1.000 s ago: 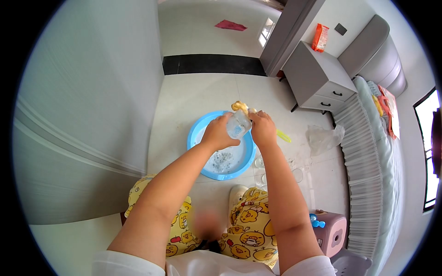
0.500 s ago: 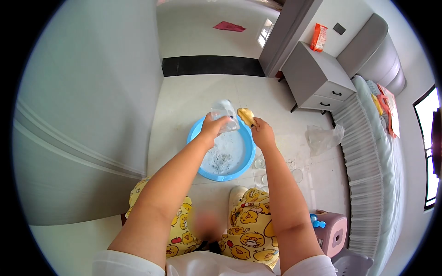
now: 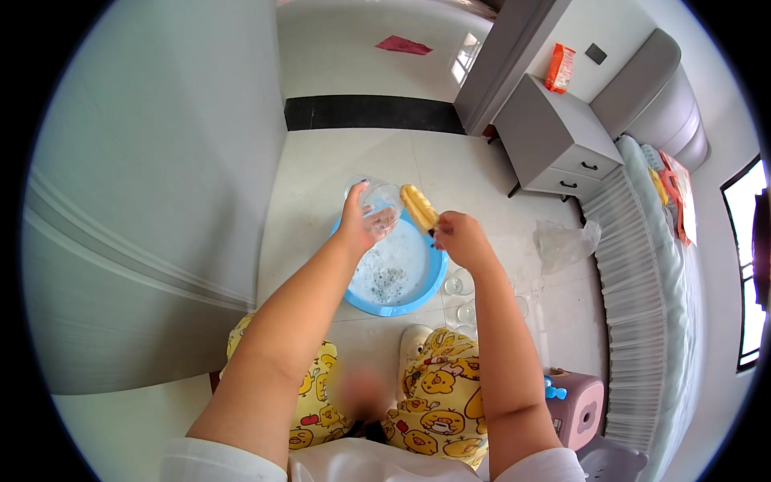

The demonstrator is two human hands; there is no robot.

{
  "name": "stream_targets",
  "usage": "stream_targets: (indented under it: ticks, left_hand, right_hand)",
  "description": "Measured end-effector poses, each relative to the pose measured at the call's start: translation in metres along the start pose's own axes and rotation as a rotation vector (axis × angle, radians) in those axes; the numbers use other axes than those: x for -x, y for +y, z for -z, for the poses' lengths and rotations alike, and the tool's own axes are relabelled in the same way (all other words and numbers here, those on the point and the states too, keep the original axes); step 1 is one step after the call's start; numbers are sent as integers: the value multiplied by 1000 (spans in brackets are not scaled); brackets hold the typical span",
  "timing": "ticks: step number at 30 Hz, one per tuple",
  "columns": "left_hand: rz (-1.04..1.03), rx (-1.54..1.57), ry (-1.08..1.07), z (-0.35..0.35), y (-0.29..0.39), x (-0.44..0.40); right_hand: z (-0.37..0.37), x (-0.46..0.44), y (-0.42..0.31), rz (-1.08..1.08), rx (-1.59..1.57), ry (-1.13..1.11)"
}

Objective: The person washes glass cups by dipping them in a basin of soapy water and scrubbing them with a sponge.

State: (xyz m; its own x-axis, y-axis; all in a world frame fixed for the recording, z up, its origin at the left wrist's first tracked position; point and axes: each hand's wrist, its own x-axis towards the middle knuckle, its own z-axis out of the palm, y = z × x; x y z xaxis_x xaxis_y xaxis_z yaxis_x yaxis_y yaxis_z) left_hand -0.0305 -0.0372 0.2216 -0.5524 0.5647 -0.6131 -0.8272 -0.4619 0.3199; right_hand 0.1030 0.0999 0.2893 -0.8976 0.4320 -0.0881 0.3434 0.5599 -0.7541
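Note:
My left hand (image 3: 363, 221) is closed around a clear glass (image 3: 384, 196), held tilted above the far side of a blue basin (image 3: 390, 310). Soapy water (image 3: 392, 269) with bubbles and foam lies in the basin. In my right hand (image 3: 461, 239) is a sponge brush (image 3: 418, 207), gripped by its dark handle. Its yellow head points up and left, right beside the glass's mouth; whether they touch I cannot tell. Several clear glasses (image 3: 458, 283) stand on the floor to the basin's right, partly hidden by my right forearm.
A crumpled clear plastic bag (image 3: 567, 243) lies on the tiled floor near the bed (image 3: 638, 321). The grey nightstand (image 3: 554, 128) carries an orange packet (image 3: 560, 68). Lower right is a pink stool (image 3: 582, 408). A grey panel (image 3: 161, 177) rises on the left.
My left hand has turned the glass, bringing its mouth toward the brush, and moved it slightly left. The sponge brush has shifted left and a little down toward the glass.

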Motion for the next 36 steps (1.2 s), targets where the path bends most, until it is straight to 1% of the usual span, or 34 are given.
stream_targets:
  ticks: [1, 3, 7, 8, 9, 10, 11, 12, 13, 14, 15, 16, 18, 19, 22, 24, 25, 27, 28, 30, 31, 33, 34, 35, 36]
  left_hand:
    - [1, 0, 2, 0, 0, -1]
    - [-3, 48, 14, -2, -1, -1]
    - [14, 45, 45, -2, -3, -3]
    - [21, 16, 0, 1, -3, -7]
    - [29, -14, -47, 1, -4, -8]
    - [32, -14, -49, 2, -5, -9]
    - [37, -16, -137, 2, -6, -9]
    - [43, -18, -224, 2, -7, -9]
    - [45, -19, -224, -1, -8, -5]
    - [52, -24, -175, -4, -9, -2]
    - [59, -30, -125, -7, -10, 1]
    - [60, -32, -124, -8, -12, 2]
    - [6, -123, -220, -9, -15, 7]
    - [4, -125, -219, -10, -15, 8]
    - [10, -98, -179, -9, -17, 8]
    - [35, -81, -200, -5, -16, 3]
    - [35, -80, -201, -4, -16, 2]
    - [82, -36, -137, -5, -15, 2]
    - [85, -38, -137, -8, -15, 3]
    - [70, -47, 30, -14, -18, 6]
    - [68, -48, 31, -15, -18, 8]
    - [-13, -67, -20, -16, -18, 12]
    - [-15, -69, -19, -13, -18, 5]
    - [-17, -35, -42, -7, -19, -6]
    - [-19, -2, -65, -7, -17, -7]
  right_hand:
    - [1, 4, -7, -72, 14, -95]
    - [6, 8, -15, -63, 57, -86]
    - [14, 18, -34, -70, 143, -55]
    - [13, 20, -37, -71, 143, -54]
    - [13, 21, -40, -75, 153, -112]
    - [11, 22, -41, -79, 164, -169]
    - [5, 19, -36, -82, 166, -167]
    - [-7, 13, -25, 42, 252, -66]
    - [-15, 11, -24, 167, 336, 35]
    - [-21, 9, -24, 198, 399, 68]
    - [-28, 6, -21, 196, 396, 69]
    - [-37, 1, -13, 215, 405, 45]
    - [-42, -1, -8, 293, 437, -12]
    - [-42, -2, -9, 294, 435, -12]
    - [-38, -2, -14, 277, 484, 28]
    - [-32, -2, -21, 139, 635, 118]
    - [-32, -3, -21, 140, 636, 118]
    - [-34, -6, -23, -28, 703, 133]
    - [-35, -7, -22, -31, 702, 134]
    - [-38, -9, -22, -60, 749, 112]
    - [-40, -8, -24, -58, 747, 112]
    - [-46, -4, -31, -27, 779, 24]
    - [-50, -3, -33, -12, 757, -24]
    - [-54, -3, -34, -11, 755, -23]
    - [-58, -3, -35, 30, 708, -54]
